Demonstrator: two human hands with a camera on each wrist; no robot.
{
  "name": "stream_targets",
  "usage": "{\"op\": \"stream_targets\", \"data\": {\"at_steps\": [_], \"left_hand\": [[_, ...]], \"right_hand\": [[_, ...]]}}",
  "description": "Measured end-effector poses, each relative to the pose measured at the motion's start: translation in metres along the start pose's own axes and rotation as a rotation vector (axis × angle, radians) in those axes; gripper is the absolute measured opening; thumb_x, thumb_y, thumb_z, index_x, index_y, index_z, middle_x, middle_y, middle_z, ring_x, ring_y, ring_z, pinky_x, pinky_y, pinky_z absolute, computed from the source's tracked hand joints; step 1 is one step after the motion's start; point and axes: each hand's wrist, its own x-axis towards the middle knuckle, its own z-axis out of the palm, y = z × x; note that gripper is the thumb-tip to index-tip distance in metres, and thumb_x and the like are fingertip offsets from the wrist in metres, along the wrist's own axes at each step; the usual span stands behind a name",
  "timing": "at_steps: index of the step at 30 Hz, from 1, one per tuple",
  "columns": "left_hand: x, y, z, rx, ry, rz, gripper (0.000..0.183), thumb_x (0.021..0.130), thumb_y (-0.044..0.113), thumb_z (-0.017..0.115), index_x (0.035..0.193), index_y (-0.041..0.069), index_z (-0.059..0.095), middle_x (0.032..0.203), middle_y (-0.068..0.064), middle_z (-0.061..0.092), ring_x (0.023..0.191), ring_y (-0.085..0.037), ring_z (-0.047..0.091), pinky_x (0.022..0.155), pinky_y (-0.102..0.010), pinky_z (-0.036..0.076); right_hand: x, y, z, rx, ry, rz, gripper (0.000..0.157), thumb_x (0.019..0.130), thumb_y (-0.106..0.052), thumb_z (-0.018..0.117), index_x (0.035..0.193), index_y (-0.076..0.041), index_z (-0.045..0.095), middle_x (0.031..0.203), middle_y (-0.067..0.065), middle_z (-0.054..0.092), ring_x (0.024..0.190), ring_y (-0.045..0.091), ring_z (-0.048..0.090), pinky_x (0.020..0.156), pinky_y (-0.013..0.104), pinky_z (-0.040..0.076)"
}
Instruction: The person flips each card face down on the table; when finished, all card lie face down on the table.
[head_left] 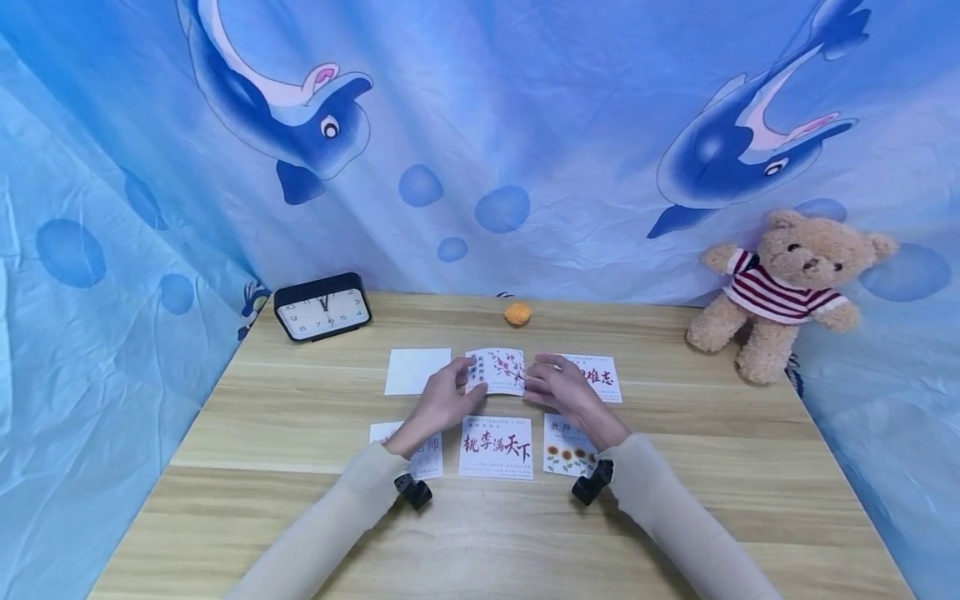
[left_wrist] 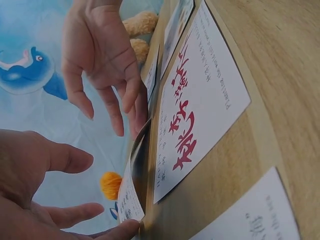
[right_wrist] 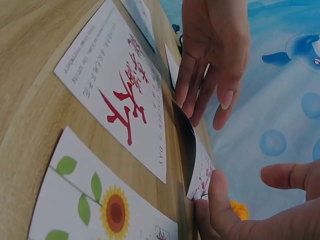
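Observation:
A card with red plum blossoms (head_left: 504, 372) lies in the middle of the back row on the wooden table, bowed up along its length. My left hand (head_left: 444, 395) touches its left edge with the fingertips, thumb held apart. At the opposite edge, the fingers of my right hand (head_left: 564, 388) touch the card and partly cover the neighbouring card with red writing (head_left: 602, 382). In the right wrist view the blossom card (right_wrist: 202, 167) curves between both hands, its underside dark. Neither thumb closes on the card.
A blank white card (head_left: 417, 372) lies at back left. The front row holds a red-lettered card (head_left: 496, 450), a sunflower card (head_left: 561, 450) and a partly covered card (head_left: 430, 458). Behind stand a clock (head_left: 324, 310), an orange ball (head_left: 517, 314) and a teddy bear (head_left: 787, 292).

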Motion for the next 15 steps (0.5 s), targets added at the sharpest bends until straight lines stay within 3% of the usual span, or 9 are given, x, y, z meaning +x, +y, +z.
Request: {"op": "stream_targets", "data": {"at_steps": [8,15], "left_hand": [[-0.0018,0.0015,0.0012,0.021,-0.005,0.002,0.058,0.100,0.028,0.067,0.151,0.006,0.051,0.147,-0.026,0.058,0.134,-0.041,0.059,0.112,-0.054,0.052],[-0.0021,0.0028,0.0008,0.029,-0.004,0.017,0.057,0.100,0.027,0.067,0.150,0.005,0.052,0.144,-0.026,0.059,0.133,-0.042,0.060,0.112,-0.054,0.052]], "right_hand": [[0.0010,-0.0019,0.0002,0.031,0.011,0.035,0.061,0.105,-0.012,0.056,0.160,-0.006,0.031,0.149,0.021,0.050,0.137,0.034,0.055,0.102,0.034,0.061],[0.0026,-0.0059,-0.0015,0.040,-0.007,0.026,0.061,0.105,-0.010,0.055,0.159,0.000,0.029,0.150,0.022,0.047,0.134,0.032,0.053,0.106,0.034,0.059]]}}
